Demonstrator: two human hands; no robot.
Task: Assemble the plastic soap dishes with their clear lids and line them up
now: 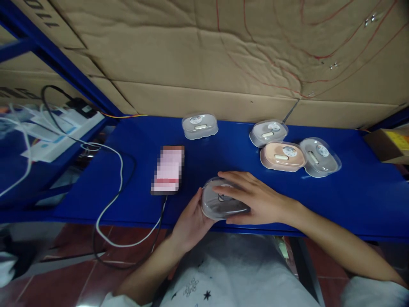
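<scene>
Both my hands are on a clear plastic case (213,202) with dark grey contents, near the front edge of the blue shelf. My left hand (195,222) grips its left end from the side and below. Across the top and right end lies my right hand (255,198), fingers spread over the lid and thumb along the near side. A label and some dark marks on the lid show partly between the fingers. To the left, a phone (168,169) with a blurred-out screen lies flat, a cable plugged into its lower end.
Further back stand similar clear cases: a grey one (200,126), and at right two more grey ones (268,133) beside a peach one (283,157). White and black cables (121,170) loop over the left edge from a power strip (68,130). Cardboard (179,55) walls the back.
</scene>
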